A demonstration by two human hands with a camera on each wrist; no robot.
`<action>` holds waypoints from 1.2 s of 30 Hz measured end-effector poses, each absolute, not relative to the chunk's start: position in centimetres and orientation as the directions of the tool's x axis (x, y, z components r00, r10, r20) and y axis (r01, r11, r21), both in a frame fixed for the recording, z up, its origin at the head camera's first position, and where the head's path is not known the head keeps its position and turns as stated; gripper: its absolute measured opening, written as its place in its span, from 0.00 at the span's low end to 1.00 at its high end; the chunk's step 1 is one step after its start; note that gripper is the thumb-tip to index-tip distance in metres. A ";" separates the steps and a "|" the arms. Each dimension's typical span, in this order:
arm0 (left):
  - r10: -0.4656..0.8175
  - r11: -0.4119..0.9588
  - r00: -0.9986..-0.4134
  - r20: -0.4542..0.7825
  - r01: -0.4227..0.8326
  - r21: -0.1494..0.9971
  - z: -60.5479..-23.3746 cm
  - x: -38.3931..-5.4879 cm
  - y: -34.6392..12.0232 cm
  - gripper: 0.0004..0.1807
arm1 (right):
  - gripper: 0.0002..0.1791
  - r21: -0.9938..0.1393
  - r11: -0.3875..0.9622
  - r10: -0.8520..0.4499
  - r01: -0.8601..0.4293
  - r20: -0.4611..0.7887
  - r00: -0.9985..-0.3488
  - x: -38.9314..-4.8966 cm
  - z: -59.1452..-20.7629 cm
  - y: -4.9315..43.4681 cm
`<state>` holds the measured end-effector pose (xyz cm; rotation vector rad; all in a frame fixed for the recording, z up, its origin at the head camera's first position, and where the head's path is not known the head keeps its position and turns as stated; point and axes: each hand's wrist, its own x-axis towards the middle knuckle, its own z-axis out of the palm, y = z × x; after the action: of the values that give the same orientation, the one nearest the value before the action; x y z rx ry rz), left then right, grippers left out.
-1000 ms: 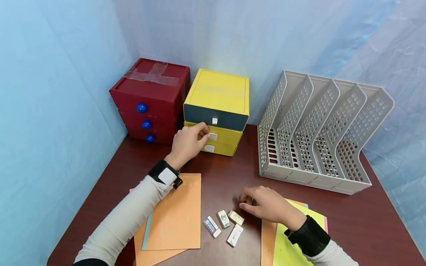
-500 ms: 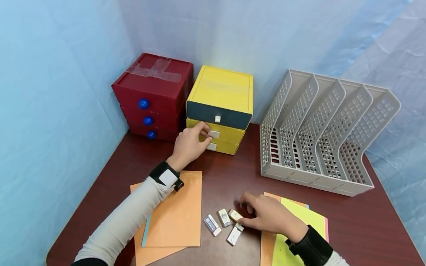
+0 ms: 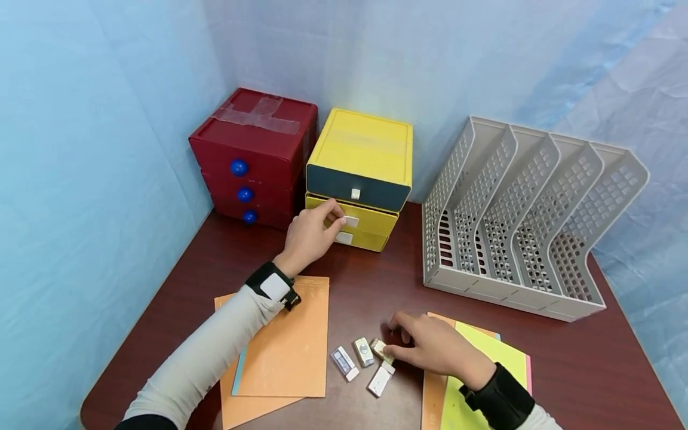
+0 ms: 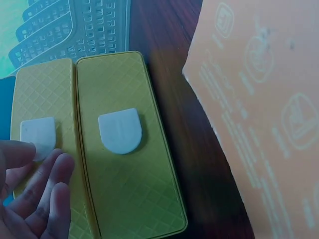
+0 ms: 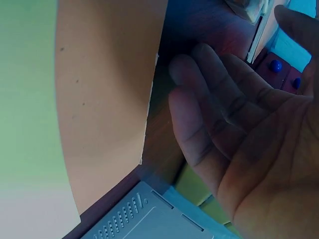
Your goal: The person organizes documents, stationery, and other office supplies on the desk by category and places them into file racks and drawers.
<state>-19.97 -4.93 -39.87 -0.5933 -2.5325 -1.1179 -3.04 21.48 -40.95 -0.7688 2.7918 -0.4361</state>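
Note:
In the head view my left hand (image 3: 312, 236) is at the middle drawer of a yellow drawer unit (image 3: 362, 146). Thumb and forefinger pinch that drawer's white tab (image 4: 38, 134), and a thin dark gap shows above the drawer front. The lower drawer's white tab (image 4: 120, 130) is untouched beside the hand. My right hand (image 3: 438, 346) hovers low over the table with loosely bent fingers. Its thumb tip overlaps a yellowish eraser (image 3: 377, 346) in the head view, and nothing shows in the palm. Three more erasers lie close by, including a blue-and-white one (image 3: 344, 364).
A dark red drawer box (image 3: 258, 140) with blue knobs stands left of the yellow unit. At the right is a grey slotted file rack (image 3: 516, 280). Orange sheets (image 3: 290, 358) lie under the left forearm, a yellow sheet (image 3: 497, 346) under the right wrist.
My right hand has spread thumb from fingers, and the thumb has come down to the yellowish eraser. The left hand stays at the middle drawer's tab. The head view has shifted slightly.

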 end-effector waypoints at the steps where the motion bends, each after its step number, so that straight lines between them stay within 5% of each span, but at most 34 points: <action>1: 0.246 0.614 -0.868 0.432 0.484 0.623 -39.8 -19.8 -5.0 0.04 | 0.19 -0.329 0.822 -0.525 -0.465 -0.120 -0.843 -3.1 -41.0 21.4; 19: 0.323 0.619 -0.847 0.421 0.526 0.583 -38.7 -15.5 -6.4 0.06 | 0.21 -0.248 0.867 -0.467 -0.431 -0.105 -0.878 -2.7 -40.8 20.6; 36: 0.348 0.613 -0.858 0.378 0.513 0.601 -39.5 -11.7 -7.7 0.08 | 0.09 -0.276 0.841 -0.505 -0.466 -0.089 -0.859 -2.4 -41.9 18.7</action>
<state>-11.73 -7.74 -39.46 -0.7086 -2.6151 -1.0789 -2.41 18.65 -41.93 -0.7593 2.8609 -0.3690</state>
